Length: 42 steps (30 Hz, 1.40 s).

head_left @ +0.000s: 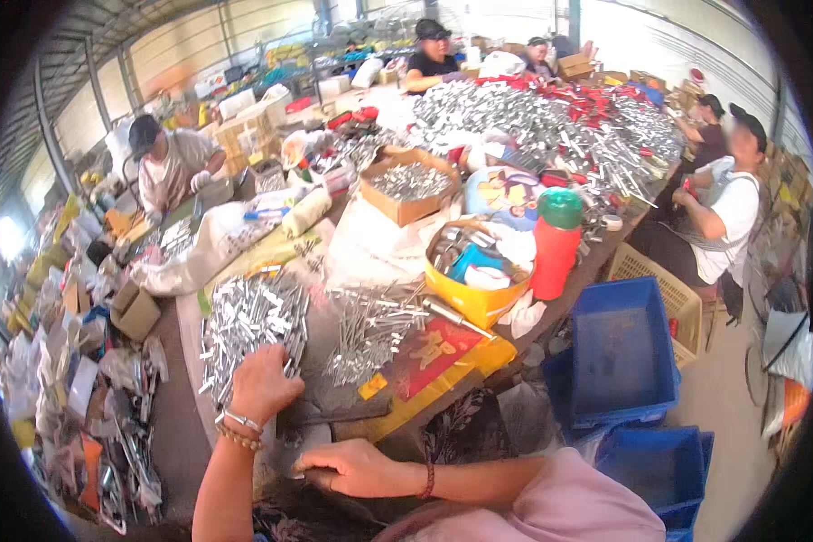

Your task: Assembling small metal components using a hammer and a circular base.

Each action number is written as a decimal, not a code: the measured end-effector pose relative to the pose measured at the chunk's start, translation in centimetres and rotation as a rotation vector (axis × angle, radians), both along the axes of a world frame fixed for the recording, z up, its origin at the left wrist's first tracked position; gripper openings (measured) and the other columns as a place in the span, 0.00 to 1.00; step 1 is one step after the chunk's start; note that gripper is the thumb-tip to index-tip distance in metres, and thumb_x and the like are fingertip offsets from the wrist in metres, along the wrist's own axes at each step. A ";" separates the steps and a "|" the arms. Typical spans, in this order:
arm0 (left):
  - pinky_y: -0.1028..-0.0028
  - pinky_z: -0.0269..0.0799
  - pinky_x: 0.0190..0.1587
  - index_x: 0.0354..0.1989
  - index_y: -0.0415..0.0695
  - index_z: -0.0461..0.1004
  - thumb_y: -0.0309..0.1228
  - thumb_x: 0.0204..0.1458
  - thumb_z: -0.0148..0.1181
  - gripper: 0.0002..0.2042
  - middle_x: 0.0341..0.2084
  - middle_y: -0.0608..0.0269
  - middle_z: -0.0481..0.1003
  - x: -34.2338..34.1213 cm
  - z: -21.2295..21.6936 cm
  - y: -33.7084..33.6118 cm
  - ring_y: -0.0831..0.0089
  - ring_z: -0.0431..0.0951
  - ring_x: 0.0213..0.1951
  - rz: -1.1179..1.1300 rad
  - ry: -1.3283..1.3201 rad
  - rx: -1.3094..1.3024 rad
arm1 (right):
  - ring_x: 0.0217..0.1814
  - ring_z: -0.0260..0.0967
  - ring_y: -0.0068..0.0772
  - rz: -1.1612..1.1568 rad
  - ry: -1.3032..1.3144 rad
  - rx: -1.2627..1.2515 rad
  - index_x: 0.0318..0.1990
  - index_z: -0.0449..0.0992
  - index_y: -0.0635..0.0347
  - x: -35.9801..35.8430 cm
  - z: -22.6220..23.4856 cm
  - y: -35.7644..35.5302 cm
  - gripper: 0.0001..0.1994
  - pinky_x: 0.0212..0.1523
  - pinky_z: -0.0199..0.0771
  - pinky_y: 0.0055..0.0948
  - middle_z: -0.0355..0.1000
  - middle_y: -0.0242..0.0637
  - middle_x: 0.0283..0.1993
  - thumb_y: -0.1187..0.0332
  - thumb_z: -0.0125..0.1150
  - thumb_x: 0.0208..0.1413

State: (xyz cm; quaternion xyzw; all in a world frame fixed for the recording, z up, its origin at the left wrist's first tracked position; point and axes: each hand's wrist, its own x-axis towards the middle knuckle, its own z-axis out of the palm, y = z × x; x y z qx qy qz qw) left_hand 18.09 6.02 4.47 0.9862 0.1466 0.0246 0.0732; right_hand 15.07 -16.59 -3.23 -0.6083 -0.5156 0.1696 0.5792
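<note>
My left hand (266, 386), with a bangle and beads at the wrist, reaches to the near edge of a heap of slim silver metal pieces (253, 325). Its fingers are curled, and whatever they grip is hidden against the heap. Lower down, near my body, my right hand (357, 468) is closed with thumb and fingers together; what it pinches is too small and blurred to name. To the right of the heap lies a second spread of thin metal rods (370, 334), next to a red and gold printed sheet (438, 354).
A yellow tub (479, 303) of mixed parts and a red flask with green lid (557, 244) stand to the right. Behind them are a carton of small parts (411, 185) and a large metal pile (506, 117). Blue crates (625, 352) sit at right. Several people work around the table.
</note>
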 end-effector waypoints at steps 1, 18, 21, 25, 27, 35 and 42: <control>0.48 0.80 0.54 0.49 0.49 0.83 0.40 0.47 0.67 0.20 0.46 0.49 0.82 0.0 0.1 -0.1 0.43 0.82 0.51 -0.014 -0.012 0.018 | 0.52 0.83 0.57 -0.027 -0.023 0.005 0.55 0.83 0.55 -0.3 0.1 -0.2 0.14 0.51 0.83 0.48 0.84 0.47 0.49 0.70 0.68 0.63; 0.56 0.79 0.50 0.42 0.48 0.84 0.43 0.53 0.66 0.14 0.44 0.56 0.84 -3.3 1.2 5.1 0.52 0.84 0.48 -0.049 0.107 -0.097 | 0.49 0.84 0.54 -0.104 -0.130 0.031 0.51 0.84 0.57 0.8 1.4 0.0 0.12 0.48 0.85 0.43 0.84 0.45 0.49 0.76 0.69 0.60; 0.55 0.80 0.49 0.41 0.52 0.86 0.43 0.49 0.66 0.14 0.44 0.56 0.83 -5.4 1.1 6.0 0.51 0.84 0.49 -0.015 0.126 -0.114 | 0.48 0.84 0.53 -0.110 -0.113 0.068 0.50 0.85 0.58 0.3 1.7 0.3 0.12 0.47 0.85 0.43 0.85 0.45 0.48 0.78 0.69 0.60; 0.58 0.77 0.51 0.42 0.48 0.84 0.42 0.54 0.67 0.13 0.43 0.54 0.77 -8.6 0.4 6.6 0.55 0.81 0.47 -0.087 0.024 -0.063 | 0.47 0.85 0.51 -0.092 -0.082 0.052 0.50 0.86 0.60 -0.1 1.6 0.0 0.12 0.47 0.85 0.41 0.85 0.45 0.47 0.79 0.69 0.60; 0.59 0.76 0.51 0.42 0.48 0.84 0.42 0.54 0.68 0.13 0.43 0.55 0.77 -10.3 0.6 6.5 0.56 0.81 0.47 -0.042 0.033 -0.101 | 0.46 0.85 0.51 -0.086 -0.098 0.038 0.50 0.86 0.59 -0.2 1.8 0.0 0.12 0.46 0.85 0.41 0.85 0.45 0.47 0.79 0.69 0.60; 0.62 0.76 0.51 0.45 0.47 0.84 0.40 0.56 0.70 0.13 0.43 0.56 0.76 -14.4 0.2 6.8 0.58 0.79 0.47 0.038 -0.002 -0.224 | 0.56 0.81 0.42 -0.144 -0.685 -0.018 0.49 0.87 0.54 4.9 7.1 4.9 0.17 0.52 0.82 0.41 0.83 0.37 0.47 0.79 0.67 0.52; 0.63 0.77 0.56 0.47 0.44 0.89 0.35 0.56 0.75 0.13 0.45 0.56 0.82 -16.1 -0.1 6.3 0.58 0.82 0.53 0.157 -0.136 -0.430 | 0.57 0.77 0.42 0.139 -0.932 -0.059 0.45 0.87 0.52 9.6 4.5 10.7 0.12 0.59 0.75 0.46 0.80 0.33 0.44 0.70 0.68 0.52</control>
